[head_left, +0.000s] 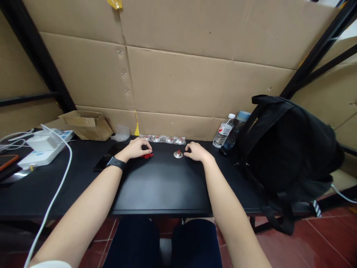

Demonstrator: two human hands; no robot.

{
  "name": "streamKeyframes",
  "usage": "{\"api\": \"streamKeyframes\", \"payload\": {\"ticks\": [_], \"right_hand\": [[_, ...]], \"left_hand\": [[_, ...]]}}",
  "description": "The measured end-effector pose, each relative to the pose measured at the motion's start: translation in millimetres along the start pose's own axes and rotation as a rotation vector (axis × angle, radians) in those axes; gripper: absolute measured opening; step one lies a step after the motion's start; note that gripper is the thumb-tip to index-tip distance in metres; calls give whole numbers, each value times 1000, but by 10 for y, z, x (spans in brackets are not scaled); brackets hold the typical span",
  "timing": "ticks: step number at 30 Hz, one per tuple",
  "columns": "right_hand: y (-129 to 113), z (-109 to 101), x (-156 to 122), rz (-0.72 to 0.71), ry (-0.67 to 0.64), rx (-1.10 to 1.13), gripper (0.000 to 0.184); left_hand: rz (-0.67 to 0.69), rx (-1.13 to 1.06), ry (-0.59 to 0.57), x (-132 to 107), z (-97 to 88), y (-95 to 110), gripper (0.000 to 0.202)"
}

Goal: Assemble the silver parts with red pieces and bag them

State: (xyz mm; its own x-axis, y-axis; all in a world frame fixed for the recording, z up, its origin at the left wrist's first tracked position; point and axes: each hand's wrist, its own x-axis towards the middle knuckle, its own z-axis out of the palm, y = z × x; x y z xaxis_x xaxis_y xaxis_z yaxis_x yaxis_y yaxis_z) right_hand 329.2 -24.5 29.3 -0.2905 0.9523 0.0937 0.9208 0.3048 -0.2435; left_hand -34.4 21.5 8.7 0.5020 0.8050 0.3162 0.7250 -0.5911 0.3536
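Note:
My left hand (137, 148), with a dark watch (116, 162) on its wrist, rests on the black table with curved fingers. A small gap shows between its thumb and index finger. Just below the thumb lies a red knotted cord (147, 156), partly covered by the hand. On the right, a small round silver metal disc (177, 154), domed like a little cymbal and with a red cord at its centre, lies flat. My right hand (195, 152) is beside the disc, thumb and fingers apart, holding nothing. Behind, several similar discs in clear wrappers (169, 139) form a row.
A brown paper bag (88, 124), a power strip (46, 154) with white cables and a dark phone (104, 160) are on the left. Two bottles, one a water bottle (223, 132), and a black backpack (290, 149) stand right. A cardboard wall (195, 85) closes the back.

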Motion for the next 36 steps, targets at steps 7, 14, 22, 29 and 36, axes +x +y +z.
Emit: {"api": "streamKeyframes", "payload": {"ticks": [7, 14, 22, 29, 36], "right_hand": [[287, -241, -150, 191, -183, 94, 54], [232, -169, -119, 211, -145, 127, 39], [228, -192, -134, 180, -109, 139, 43], [41, -175, -90, -63, 182, 299, 44], [-373, -157, 12, -235, 330, 444, 35]], "left_hand": [[7, 70, -88, 41, 117, 76, 21], [36, 17, -55, 44, 141, 160, 25], [85, 15, -20, 48, 138, 315, 24], [95, -53, 0, 12, 203, 523, 23], [199, -135, 97, 104, 83, 958, 20]]}}
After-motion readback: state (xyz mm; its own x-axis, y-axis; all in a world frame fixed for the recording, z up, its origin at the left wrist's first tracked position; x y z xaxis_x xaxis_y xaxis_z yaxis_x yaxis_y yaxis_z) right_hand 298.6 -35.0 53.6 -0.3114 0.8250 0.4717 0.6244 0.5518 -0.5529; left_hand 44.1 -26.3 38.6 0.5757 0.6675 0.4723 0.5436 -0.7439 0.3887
